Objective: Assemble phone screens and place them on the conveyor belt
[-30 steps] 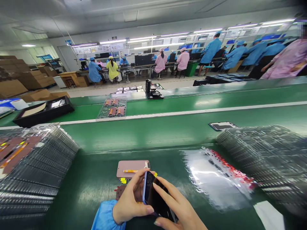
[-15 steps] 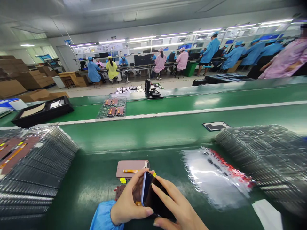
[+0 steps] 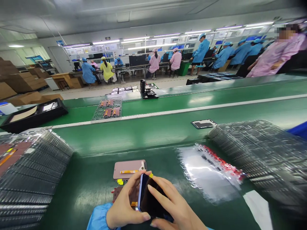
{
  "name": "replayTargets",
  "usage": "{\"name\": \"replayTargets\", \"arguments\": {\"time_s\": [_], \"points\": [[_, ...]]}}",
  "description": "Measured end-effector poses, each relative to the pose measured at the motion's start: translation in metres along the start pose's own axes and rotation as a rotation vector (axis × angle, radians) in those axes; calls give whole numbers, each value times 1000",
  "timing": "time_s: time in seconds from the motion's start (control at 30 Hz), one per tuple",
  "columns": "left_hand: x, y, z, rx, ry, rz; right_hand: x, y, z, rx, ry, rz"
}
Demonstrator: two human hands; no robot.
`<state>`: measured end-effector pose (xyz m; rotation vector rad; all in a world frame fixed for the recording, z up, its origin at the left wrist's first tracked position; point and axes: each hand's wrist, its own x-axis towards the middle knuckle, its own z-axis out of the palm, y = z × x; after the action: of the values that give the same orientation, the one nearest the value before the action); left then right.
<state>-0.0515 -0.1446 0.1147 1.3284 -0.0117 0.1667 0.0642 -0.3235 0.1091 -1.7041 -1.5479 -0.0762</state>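
Note:
A phone [image 3: 153, 199] with a blue edge and a dark, glossy screen is tilted between both hands at the bottom centre. My left hand [image 3: 127, 203] wraps round its blue edge. Fingers of my right hand [image 3: 170, 201] lie over the screen, its thumb at the lower edge. A yellow tab [image 3: 151, 175] sticks out at the phone's top. Just behind lies a pinkish-brown panel [image 3: 124, 166] with an orange flex strip and yellow tabs. Another brown panel [image 3: 117, 193] is partly hidden by my left hand.
Stacks of clear trays stand at the left [image 3: 35, 172] and right [image 3: 254, 150]. Between them are clear films with red tabs [image 3: 211, 172] and white paper [image 3: 259, 207]. A flat phone part [image 3: 203, 124] lies farther back. People work beyond the green belt [image 3: 153, 127].
The view has shifted a little to the right, so most things appear farther left. Both hands still hold the phone in nearly the same pose.

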Motion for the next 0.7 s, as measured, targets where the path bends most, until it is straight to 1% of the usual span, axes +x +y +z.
{"name": "replayTargets", "arguments": {"time_s": [0.1,0.2,0.33,0.43,0.47,0.53,0.63,0.7], "points": [[2,4,2,-48,-11,-9,0,0,0,-29,7,-9],[3,4,2,-109,-18,-10,0,0,-2,-116,14,-28],[4,-3,-1,-168,-17,-7,2,0,0,-273,11,-50],[5,-6,-2,-217,3,-33,2,-2,6,-271,67,4],[7,-6,-1,-250,30,-60,2,-2,8,-239,88,42],[12,-1,1,-326,124,-149,-1,-3,10,-112,112,137],[21,13,2,-349,309,-260,-5,-1,7,225,106,327],[27,21,-3,-330,397,-253,-7,3,2,468,96,491]]}}
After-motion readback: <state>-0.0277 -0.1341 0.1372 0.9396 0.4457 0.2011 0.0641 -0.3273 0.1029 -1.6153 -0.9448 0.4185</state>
